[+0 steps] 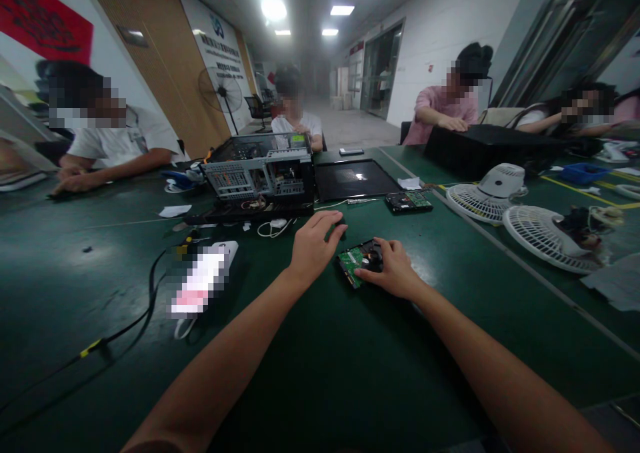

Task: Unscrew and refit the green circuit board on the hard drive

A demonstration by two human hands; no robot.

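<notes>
Hard drive point(351, 260), green side up, is pinched between thumb and fingers of the right hand point(397, 271), low over or on the green table point(465, 266). The left hand point(311, 248) hovers beside it, thumb and fingers parted. I count two white fan grilles point(470, 203); the wall sign's point(219, 43) small lettering is too blurred to read.

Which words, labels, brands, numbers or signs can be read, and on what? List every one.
None can be read with certainty.
Wall sign: a logo and lines of lettering, too blurred.
Red poster: dark markings, no legible word.
Hard drive in the right hand: any print is too small.
Phone: screen pixelated, nothing legible.
</notes>
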